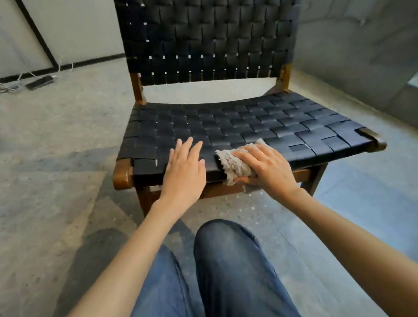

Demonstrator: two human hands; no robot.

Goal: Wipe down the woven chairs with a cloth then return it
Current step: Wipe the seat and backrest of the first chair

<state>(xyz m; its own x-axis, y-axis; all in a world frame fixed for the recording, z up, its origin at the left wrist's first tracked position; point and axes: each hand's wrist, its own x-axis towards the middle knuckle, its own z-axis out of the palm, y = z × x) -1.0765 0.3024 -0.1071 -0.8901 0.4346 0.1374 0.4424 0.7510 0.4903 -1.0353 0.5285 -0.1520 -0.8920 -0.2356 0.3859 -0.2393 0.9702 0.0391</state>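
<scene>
The right hand (265,166) grips the cloth (235,164) on the chair (250,125) seat's front edge; the left hand (185,167) rests flat, empty, at nine o'clock. Best sweep firmly toward twelve, following the weave.

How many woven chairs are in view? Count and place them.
1. The woven chair stands directly ahead, the right hand gripping the cloth at its seat's front edge. Others may be outside the frame.

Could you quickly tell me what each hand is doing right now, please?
Left hand: open, flat on the woven seat.
Right hand: gripping the cloth at the seat's front edge.
</scene>
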